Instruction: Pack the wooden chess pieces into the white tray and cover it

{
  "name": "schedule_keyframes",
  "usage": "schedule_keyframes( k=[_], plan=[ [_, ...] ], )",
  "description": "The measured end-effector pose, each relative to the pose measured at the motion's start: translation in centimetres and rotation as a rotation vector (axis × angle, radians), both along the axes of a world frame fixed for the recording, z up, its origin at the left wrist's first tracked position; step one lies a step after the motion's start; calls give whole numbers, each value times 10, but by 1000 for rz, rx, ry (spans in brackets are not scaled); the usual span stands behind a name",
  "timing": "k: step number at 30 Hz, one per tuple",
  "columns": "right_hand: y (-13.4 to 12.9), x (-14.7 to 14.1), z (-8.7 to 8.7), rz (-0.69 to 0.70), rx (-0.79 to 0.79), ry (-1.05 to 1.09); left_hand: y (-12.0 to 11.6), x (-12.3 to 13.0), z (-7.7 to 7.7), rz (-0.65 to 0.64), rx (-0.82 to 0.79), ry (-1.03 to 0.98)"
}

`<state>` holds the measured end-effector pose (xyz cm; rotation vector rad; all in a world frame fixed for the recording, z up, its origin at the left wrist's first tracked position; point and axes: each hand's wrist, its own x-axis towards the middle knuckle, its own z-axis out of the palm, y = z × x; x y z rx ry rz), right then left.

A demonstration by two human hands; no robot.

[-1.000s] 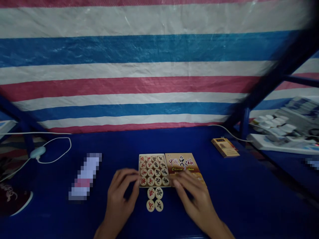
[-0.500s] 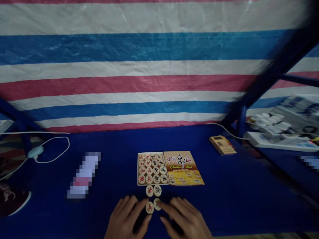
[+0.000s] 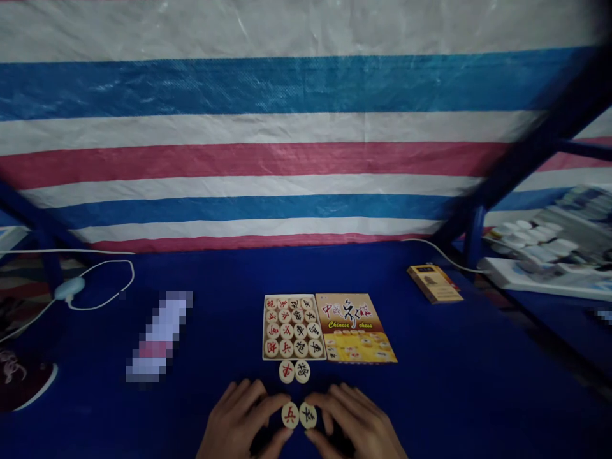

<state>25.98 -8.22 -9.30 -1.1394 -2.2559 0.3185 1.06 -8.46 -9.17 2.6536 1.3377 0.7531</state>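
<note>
My left hand (image 3: 243, 417) pinches a round chess piece with a red character (image 3: 289, 415) between thumb and index finger. Opposite it, my right hand (image 3: 356, 421) grips a chess piece with a black character (image 3: 308, 415) the same way. The two held pieces sit side by side, close together, at the front of the table. Just beyond them lie another red-marked piece (image 3: 287, 371) and a black-marked piece (image 3: 302, 371). Behind these is a white box (image 3: 263, 331) filled with rows of pieces, red on the left and black on the right.
A printed "Chinese chess" lid (image 3: 356, 328) adjoins the box on the blue table (image 3: 229, 274). To the right is a small yellow-brown pack (image 3: 435, 284). A blurred-out item (image 3: 160, 336), a white cable with a plug (image 3: 69, 289) and a dark shoe (image 3: 23, 382) are on the left.
The red-marked and black-marked pieces have come nearer to me and now line up side by side. My right finger and thumb have closed round the black one.
</note>
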Motion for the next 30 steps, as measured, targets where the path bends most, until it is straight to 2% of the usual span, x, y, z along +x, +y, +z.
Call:
schedule_keyframes(
  k=[6,13,16,19,22,25,30],
  plan=[
    [1,1,9,21,-97,17,1,1,8,-27,1,-38],
    [-2,-1,9,10,-139,46,-2,3,14,-3,-64,-94],
    [-2,0,12,23,-152,125,-3,2,16,-33,-114,-217],
    [4,1,23,41,-161,244,1,5,24,-67,-179,-387],
    [17,-3,38,2,-92,321,12,15,36,-24,-189,-500],
    [33,-11,47,-72,32,382,27,27,42,82,-126,-594],
    [46,-26,36,-137,122,417,40,34,33,166,-70,-612]
  ],
)
